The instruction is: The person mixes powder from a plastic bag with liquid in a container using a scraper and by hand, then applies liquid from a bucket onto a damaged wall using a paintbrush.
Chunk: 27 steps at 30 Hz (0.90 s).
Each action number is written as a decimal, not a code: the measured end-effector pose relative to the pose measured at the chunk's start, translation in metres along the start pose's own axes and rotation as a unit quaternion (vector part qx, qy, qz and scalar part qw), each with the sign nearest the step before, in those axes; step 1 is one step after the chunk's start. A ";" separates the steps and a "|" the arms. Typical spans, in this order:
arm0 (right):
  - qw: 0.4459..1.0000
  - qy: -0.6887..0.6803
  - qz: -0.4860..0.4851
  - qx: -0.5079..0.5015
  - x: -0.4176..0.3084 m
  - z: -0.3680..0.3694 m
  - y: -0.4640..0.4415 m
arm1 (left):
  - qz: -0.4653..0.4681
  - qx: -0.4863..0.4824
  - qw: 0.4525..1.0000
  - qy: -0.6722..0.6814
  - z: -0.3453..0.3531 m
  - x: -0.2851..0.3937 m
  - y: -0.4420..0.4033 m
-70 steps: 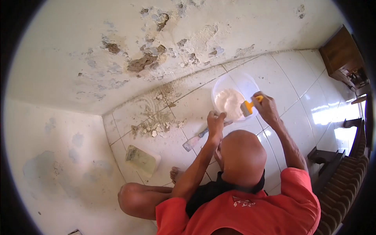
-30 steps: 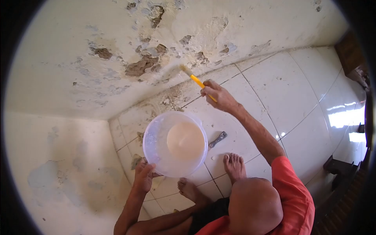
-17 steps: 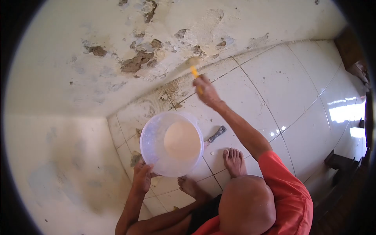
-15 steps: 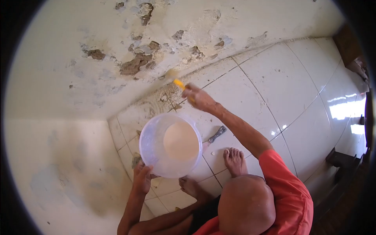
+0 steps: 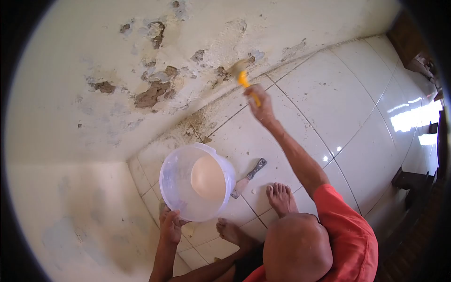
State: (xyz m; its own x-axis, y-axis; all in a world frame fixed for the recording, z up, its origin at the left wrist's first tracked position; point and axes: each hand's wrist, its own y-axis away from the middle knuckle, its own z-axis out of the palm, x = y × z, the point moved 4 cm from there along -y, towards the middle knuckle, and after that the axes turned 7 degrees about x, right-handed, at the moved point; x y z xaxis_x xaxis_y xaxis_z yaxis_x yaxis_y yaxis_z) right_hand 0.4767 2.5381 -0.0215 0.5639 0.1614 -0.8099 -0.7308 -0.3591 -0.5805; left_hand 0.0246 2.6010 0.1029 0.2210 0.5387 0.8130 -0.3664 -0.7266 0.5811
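Observation:
A translucent plastic bucket (image 5: 171, 188) tilts over the floor, a pale creamy liquid (image 5: 208, 177) pooled inside it. My left hand (image 5: 170, 222) is closed on its rim at the lower left. In my right hand (image 5: 261, 105) is a paintbrush (image 5: 243, 77) with a yellow handle. Its blurred bristles are against or very close to the lower part of the damaged wall (image 5: 206, 28); actual contact I cannot make out. Between the bucket and my foot lies a putty knife (image 5: 256, 168) with a dark handle, its blade partly beside the bucket.
Peeled patches (image 5: 152, 94) expose brown material low on the wall. White floor tiles (image 5: 338, 89) carry dust and crumbs along the wall's base. My bare feet (image 5: 282, 197) are near the bucket. Dark furniture (image 5: 413, 185) stands at the right edge.
My right hand has moved the paintbrush up and to the right along the wall. The bucket, still held by my left hand, tilts a little more, and the putty knife's blade shows more.

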 end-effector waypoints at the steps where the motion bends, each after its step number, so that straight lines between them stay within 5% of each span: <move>1: 0.994 -0.044 0.080 -0.065 -0.021 0.005 0.001 | -0.005 -0.003 1.000 0.003 -0.002 -0.001 -0.001; 3: 0.991 -0.067 0.043 -0.103 -0.024 -0.007 0.001 | -0.001 -0.006 1.000 -0.006 0.000 0.002 0.000; 5: 0.999 -0.036 -0.022 -0.016 0.016 -0.037 -0.006 | 0.004 -0.008 1.000 -0.010 -0.003 0.001 0.000; 8: 0.992 0.003 0.110 0.055 0.044 -0.069 -0.027 | 0.008 -0.008 0.999 -0.034 -0.004 -0.003 0.000; 11: 0.971 0.122 0.020 0.204 0.028 -0.070 -0.016 | 0.024 0.013 1.000 -0.004 0.006 0.006 0.007; 13: 0.971 0.093 0.031 0.217 0.029 -0.051 -0.009 | 0.022 0.001 1.000 -0.007 0.015 0.008 0.006; 14: 0.987 0.082 -0.017 0.135 0.026 -0.035 -0.008 | 0.022 0.001 1.000 -0.009 0.014 0.008 0.006; 17: 0.995 -0.007 0.062 -0.075 -0.019 -0.010 -0.007 | 0.016 -0.009 1.000 -0.014 0.010 0.006 -0.002; 20: 0.986 -0.047 0.016 -0.158 -0.005 -0.029 -0.008 | 0.013 -0.029 0.999 -0.022 0.006 0.000 -0.010; 21: 0.994 -0.013 -0.068 -0.085 0.006 -0.044 -0.021 | 0.013 -0.022 0.999 -0.023 0.004 -0.002 -0.011; 23: 0.995 -0.010 0.096 -0.012 0.032 -0.076 -0.038 | 0.010 -0.022 1.000 -0.019 0.008 -0.005 -0.013; 27: 0.989 0.109 0.059 0.082 0.013 -0.099 -0.029 | 0.012 -0.003 1.000 -0.013 0.013 -0.001 -0.011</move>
State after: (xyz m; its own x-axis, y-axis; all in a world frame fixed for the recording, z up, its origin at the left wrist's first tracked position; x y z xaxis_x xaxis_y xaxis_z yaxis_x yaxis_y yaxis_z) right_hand 0.5433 2.4597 -0.0073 0.5276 -0.0809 -0.8456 -0.8389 -0.2062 -0.5037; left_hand 0.0406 2.6027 0.0962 0.2359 0.5093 0.8276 -0.3773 -0.7368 0.5610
